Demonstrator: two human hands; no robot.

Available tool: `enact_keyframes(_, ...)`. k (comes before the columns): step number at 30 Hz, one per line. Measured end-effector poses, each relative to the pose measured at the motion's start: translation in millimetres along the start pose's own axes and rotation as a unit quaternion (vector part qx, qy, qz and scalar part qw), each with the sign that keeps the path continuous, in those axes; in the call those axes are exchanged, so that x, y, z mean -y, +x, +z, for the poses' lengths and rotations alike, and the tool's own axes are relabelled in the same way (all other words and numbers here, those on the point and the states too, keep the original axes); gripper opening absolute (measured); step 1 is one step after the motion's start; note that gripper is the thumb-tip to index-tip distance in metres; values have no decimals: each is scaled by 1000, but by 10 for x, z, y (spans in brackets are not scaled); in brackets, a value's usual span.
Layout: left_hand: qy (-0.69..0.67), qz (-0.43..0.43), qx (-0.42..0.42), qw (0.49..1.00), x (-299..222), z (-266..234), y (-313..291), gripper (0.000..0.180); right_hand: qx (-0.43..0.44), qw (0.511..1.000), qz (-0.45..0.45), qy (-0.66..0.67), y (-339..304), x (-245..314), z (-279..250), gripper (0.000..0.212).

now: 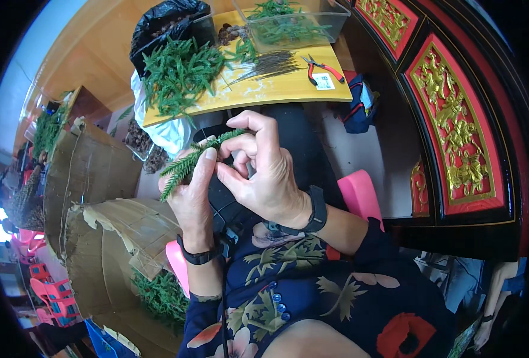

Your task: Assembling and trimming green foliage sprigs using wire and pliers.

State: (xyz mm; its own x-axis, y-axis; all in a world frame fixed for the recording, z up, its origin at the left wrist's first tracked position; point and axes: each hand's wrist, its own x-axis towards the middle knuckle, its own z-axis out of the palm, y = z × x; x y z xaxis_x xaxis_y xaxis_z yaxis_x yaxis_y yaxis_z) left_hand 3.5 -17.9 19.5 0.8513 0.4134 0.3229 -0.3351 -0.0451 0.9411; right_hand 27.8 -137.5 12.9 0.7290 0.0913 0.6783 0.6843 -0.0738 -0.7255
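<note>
A green needled pine sprig [182, 169] slants across my fingers in front of my chest. My left hand [196, 194] is closed on it, its thumb pressed along the stem. My right hand [267, 164] is closed at the sprig's upper end, which passes between its bent index and middle fingers. The right thumb tip meets the fingers just below the stem; anything small pinched there is too hidden to make out. Beyond my hands, a heap of similar green sprigs [184, 74] covers the left of the yellow table [216, 106].
Dark thin wires [270, 64] and red-handled pliers [319, 68] lie on the table. Behind them stand a clear plastic bin [294, 33] of sprigs and a black bag [151, 30]. An open cardboard box [97, 256] is at my left. A carved red-and-gold panel [455, 125] rises at right.
</note>
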Motion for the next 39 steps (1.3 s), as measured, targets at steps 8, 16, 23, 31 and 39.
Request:
enact_keyframes(8,-26,-31,-5,999,-43,3,-61,10,-12,980,133,146,-49,68,9,56)
enact_keyframes(16,91,34,39,995,-128,-9,-45,9,1,1000,22,-9,-78,90,-35,58)
enact_keyframes(23,78,50,26,995,-140,-31,-59,9,127,978,145,83,122,282,-375,44)
enact_keyframes(31,-117,-83,57,988,-235,-71,-52,8,273,924,215,161,474,99,-366,18)
enact_keyframes(39,-148,-142,102,973,-228,-146,7,6,298,898,261,192,568,80,-322,13)
